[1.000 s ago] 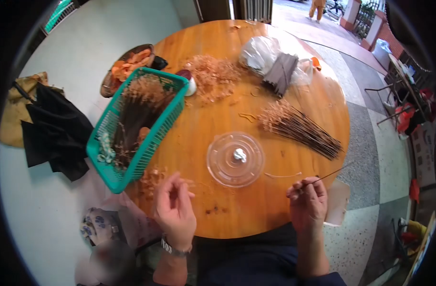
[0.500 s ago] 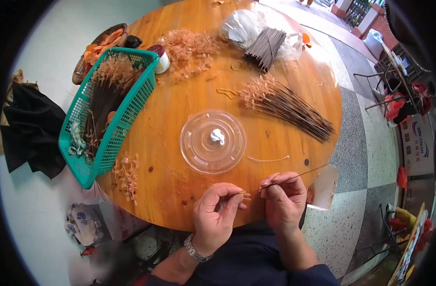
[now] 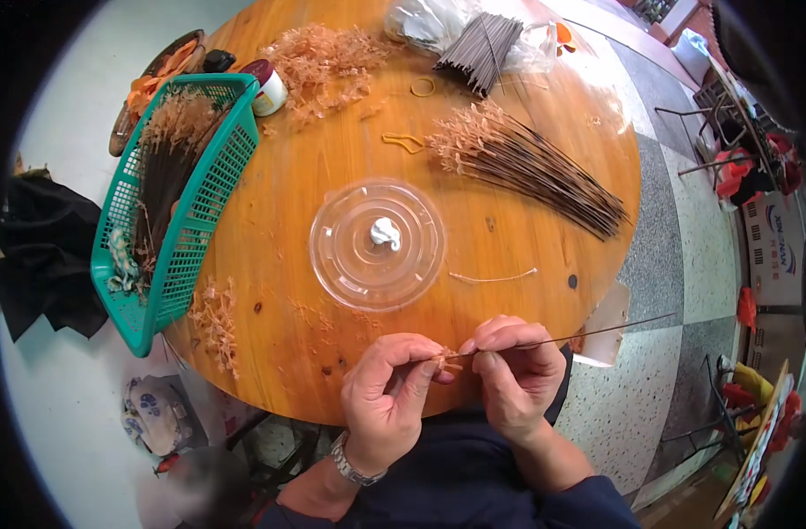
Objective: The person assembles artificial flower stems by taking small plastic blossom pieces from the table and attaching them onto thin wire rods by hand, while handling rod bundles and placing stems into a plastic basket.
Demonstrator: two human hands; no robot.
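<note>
My left hand [image 3: 387,388], a metal watch on its wrist, pinches a small pale-orange flower-like piece [image 3: 448,360] between thumb and fingertips. Close beside it, my right hand [image 3: 516,375] grips a thin dark stick [image 3: 610,331] that points out to the right. The stick's left end meets the orange piece; whether it passes into it is hidden by my fingers. In front of my hands lies a clear round plastic lid [image 3: 341,278] with a white lump [image 3: 385,234] at its centre. A short white strip [image 3: 494,278] rests to the lid's right.
On the round wooden table [image 3: 509,225] lie a bundle of flower-tipped sticks [image 3: 544,176], bare sticks [image 3: 482,51], orange pieces [image 3: 319,66], rubber bands [image 3: 403,141] and a red-lidded jar [image 3: 267,93]. A green basket [image 3: 196,216] of finished-looking stems stands at the left edge.
The stick's left end has come against the orange piece, closing the gap between them. Both hands keep their pinch. The whole view has shifted slightly.
</note>
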